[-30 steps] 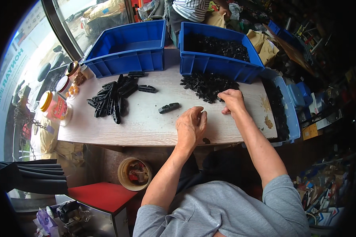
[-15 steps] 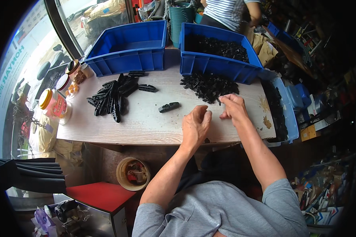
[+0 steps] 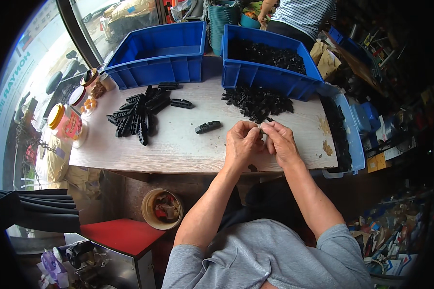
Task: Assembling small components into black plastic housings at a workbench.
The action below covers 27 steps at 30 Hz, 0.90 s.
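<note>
Both my hands meet over the front right part of the table, fingertips touching. My left hand point(image 3: 241, 146) is closed in a pinch; whatever it holds is hidden by the fingers. My right hand point(image 3: 283, 147) is also closed, its thumb and forefinger on a small black piece that barely shows between the fingertips. Just beyond them lies a heap of small black pieces point(image 3: 258, 101). To the left of my hands, a single long black plastic part point(image 3: 208, 127) rests on the table. Farther left is a pile of similar long black parts point(image 3: 139, 114).
Two blue bins stand at the back: the left bin point(image 3: 154, 72) and the right bin point(image 3: 270, 77), which holds black pieces. Jars point(image 3: 65, 123) line the table's left edge. A light-blue tub point(image 3: 354, 139) stands at the right. Below is a bucket point(image 3: 148, 208). Behind, a person point(image 3: 301, 19) bends over.
My right hand has come from the heap toward my left with the small black piece, and the fingertips now meet. The person behind has shifted right and bent lower.
</note>
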### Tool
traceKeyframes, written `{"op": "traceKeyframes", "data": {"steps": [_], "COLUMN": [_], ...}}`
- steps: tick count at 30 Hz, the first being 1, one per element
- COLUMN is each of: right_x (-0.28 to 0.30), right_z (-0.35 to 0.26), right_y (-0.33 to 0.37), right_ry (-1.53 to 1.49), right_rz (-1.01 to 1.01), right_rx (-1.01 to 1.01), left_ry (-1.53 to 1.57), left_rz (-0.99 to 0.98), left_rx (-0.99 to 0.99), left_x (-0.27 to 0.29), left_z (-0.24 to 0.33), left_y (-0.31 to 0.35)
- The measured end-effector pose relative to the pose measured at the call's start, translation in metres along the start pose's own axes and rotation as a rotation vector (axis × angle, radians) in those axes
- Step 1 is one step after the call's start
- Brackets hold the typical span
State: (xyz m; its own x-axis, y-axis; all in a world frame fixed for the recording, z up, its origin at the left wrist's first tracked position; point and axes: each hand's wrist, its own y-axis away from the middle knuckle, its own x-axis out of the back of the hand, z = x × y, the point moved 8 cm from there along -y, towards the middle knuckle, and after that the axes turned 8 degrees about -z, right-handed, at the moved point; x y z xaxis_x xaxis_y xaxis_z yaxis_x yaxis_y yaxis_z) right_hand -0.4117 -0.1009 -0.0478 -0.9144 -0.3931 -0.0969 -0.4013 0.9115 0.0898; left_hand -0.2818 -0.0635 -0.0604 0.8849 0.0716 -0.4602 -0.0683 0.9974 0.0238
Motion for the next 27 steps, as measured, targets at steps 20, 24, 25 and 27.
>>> {"op": "traceKeyframes", "data": {"steps": [20, 24, 25, 27], "right_x": [-0.012, -0.015, -0.017, -0.020], "right_z": [-0.001, 0.002, 0.002, 0.003], "right_y": [0.012, 0.009, 0.009, 0.007], "right_ry": [-0.131, -0.144, -0.174, -0.206], "right_rz": [-0.103, -0.097, -0.090, -0.095], "right_rx": [0.055, 0.056, 0.055, 0.057], "left_ry": [-1.118, -1.574, -1.578, -1.635], "left_rz": [0.395, 0.466, 0.470, 0.312], "left_rx": [-0.648, -0.545, -0.545, -0.452], "left_x": [0.043, 0.078, 0.083, 0.083], "left_z": [0.097, 0.098, 0.095, 0.082], "left_y": [0.064, 0.048, 0.047, 0.037]}}
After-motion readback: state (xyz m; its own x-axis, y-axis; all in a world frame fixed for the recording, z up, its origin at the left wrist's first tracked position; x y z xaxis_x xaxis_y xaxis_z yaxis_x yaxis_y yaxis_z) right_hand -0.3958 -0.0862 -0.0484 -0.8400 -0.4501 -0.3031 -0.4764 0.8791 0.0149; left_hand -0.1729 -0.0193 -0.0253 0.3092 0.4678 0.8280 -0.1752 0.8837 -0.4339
